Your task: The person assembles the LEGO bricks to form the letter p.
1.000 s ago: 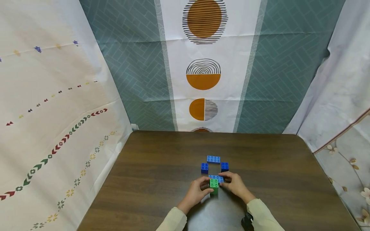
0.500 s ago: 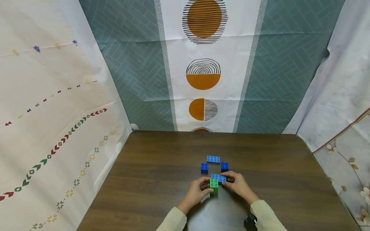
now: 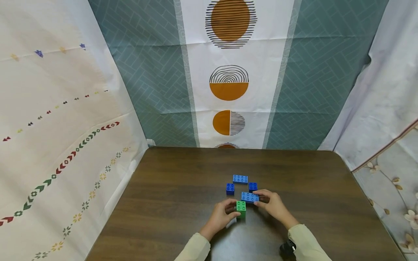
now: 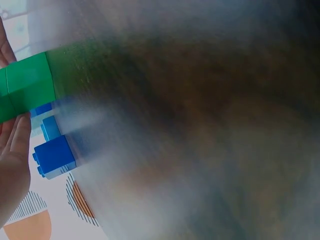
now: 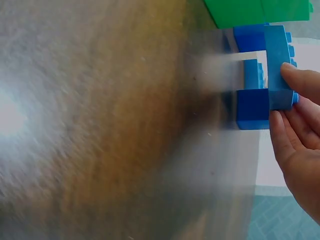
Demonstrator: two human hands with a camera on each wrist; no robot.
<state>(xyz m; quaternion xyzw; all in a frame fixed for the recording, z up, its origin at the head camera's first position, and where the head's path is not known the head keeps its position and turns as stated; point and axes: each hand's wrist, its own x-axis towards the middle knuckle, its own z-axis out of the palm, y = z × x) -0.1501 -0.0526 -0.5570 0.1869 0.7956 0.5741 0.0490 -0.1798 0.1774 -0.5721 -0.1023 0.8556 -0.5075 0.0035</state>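
Note:
My left hand [image 3: 218, 218] holds a stack of two green toy building bricks [image 3: 241, 208] between thumb and fingers. The stack stands upright on the table, and its smooth side shows in the left wrist view. At one end, my right hand [image 3: 274, 206] pinches a long light blue brick [image 3: 249, 197], studs up. That brick is raised off the table, just behind the green stack. Its far right end overlaps a dark blue brick [image 3: 253, 186] in the head view. In the right wrist view the light blue brick [image 5: 277, 65] comes right up to the dark blue ones.
Another dark blue brick [image 3: 230, 189] stands to the left, and a second long light blue brick [image 3: 240, 179] lies behind the pair. All rest on a brown wooden table [image 3: 183, 170]. Patterned cloths hang behind it and on both sides.
My right hand has moved the light blue brick right and away from me, from behind the green stack toward the right dark blue brick. My left hand has kept its hold.

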